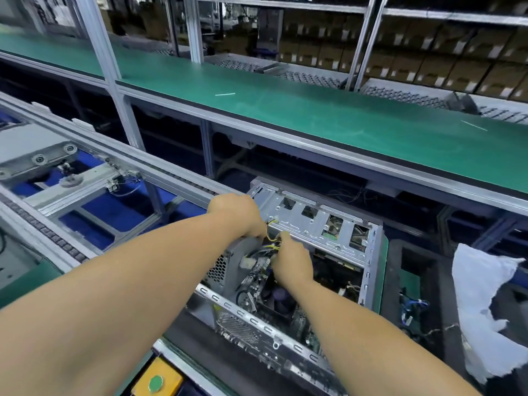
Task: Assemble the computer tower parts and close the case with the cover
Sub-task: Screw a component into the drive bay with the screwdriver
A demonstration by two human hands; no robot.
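An open grey computer tower (pixel 368 258) lies on its side on the line in front of me, with no cover on it. Its motherboard and dark fan (pixel 281 298) show inside. My left hand (pixel 237 212) reaches over the grey power supply (pixel 231 261) at the case's far left corner, fingers curled down and hidden. My right hand (pixel 291 258) is inside the case and pinches a bundle of yellow and black power cables (pixel 271 241) beside the silver drive cage (pixel 314 221). A white connector (pixel 248 262) hangs below the cables.
A long green bench (pixel 285 110) runs behind the case. A roller conveyor frame (pixel 71 172) lies to the left. At the right a white cloth (pixel 485 304) drapes over a black tray with blue cables (pixel 414 310). A yellow box with a green button (pixel 156 382) sits near me.
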